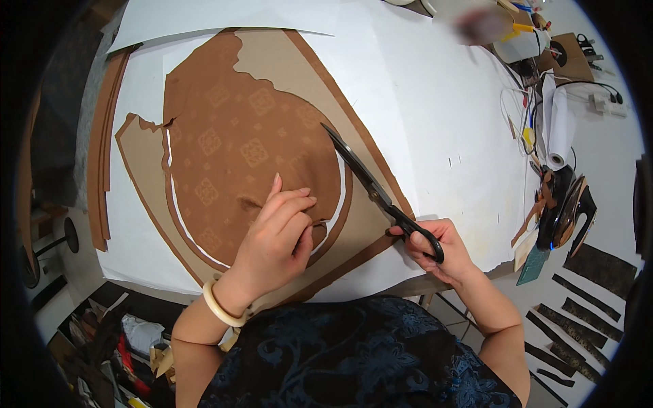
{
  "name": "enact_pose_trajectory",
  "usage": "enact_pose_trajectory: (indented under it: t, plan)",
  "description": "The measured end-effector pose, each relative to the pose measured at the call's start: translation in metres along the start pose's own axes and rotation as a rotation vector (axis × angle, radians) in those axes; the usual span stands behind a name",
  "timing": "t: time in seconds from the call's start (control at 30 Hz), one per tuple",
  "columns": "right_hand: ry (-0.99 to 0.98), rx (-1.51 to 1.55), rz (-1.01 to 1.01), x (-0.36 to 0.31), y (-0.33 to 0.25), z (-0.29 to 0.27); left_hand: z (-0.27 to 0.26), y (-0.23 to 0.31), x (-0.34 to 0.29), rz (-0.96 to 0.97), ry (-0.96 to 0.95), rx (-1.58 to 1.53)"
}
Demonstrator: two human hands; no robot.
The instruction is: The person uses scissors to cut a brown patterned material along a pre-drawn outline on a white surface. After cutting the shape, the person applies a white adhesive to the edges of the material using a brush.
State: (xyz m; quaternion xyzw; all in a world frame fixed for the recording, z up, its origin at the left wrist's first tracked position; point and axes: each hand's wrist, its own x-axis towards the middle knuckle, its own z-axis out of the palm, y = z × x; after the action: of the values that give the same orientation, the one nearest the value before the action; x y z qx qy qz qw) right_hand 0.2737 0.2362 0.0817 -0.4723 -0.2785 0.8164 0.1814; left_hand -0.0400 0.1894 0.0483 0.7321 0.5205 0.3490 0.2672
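My right hand (pixel 445 255) grips the black handles of a pair of fabric shears (pixel 376 189). Their long blades point up and left, and the tips rest at the right edge of a brown patterned fabric piece (pixel 228 160). My left hand (pixel 279 231) lies low on this piece, fingers stretched and slightly apart, with nothing visible in it. White shows in a narrow curved gap along the piece's lower and right edge. Around and under it lies a larger beige cloth (pixel 289 71) with brown borders; the brown piece's upper edge is ragged.
White paper (pixel 422 102) covers the table. Folded brown cloth strips (pixel 109 149) lie at the left edge. To the right are an iron (pixel 566 211), a white paper roll (pixel 558 129), cords and a tool box (pixel 571 58). Dark fabric strips (pixel 571 326) lie at lower right.
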Motion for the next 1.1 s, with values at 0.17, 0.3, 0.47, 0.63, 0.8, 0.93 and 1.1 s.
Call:
enact_pose_trajectory:
  t: [0.17,0.3,0.47,0.63,0.8,0.93,1.1]
  plan:
    - [-0.011,-0.018,0.025,0.01,-0.012,-0.005,-0.001,-0.001,0.0,-0.006,-0.007,-0.02]
    - [-0.035,-0.046,0.013,0.02,-0.018,-0.006,-0.002,-0.001,-0.001,-0.009,-0.001,-0.039]
    - [-0.04,-0.083,-0.013,0.026,-0.023,-0.007,-0.002,-0.003,-0.003,-0.002,-0.002,-0.032]
    - [-0.044,-0.166,-0.003,0.03,-0.033,-0.013,-0.002,-0.005,-0.003,-0.001,-0.009,-0.032]
    - [-0.101,-0.18,0.019,0.038,-0.049,-0.018,-0.002,-0.006,-0.005,0.01,-0.009,-0.026]
    - [-0.124,-0.233,-0.001,0.049,-0.058,-0.018,-0.002,-0.007,-0.005,0.027,-0.014,-0.015]
    - [-0.127,-0.221,0.017,0.058,-0.061,-0.016,-0.003,-0.007,-0.005,0.007,-0.013,-0.032]
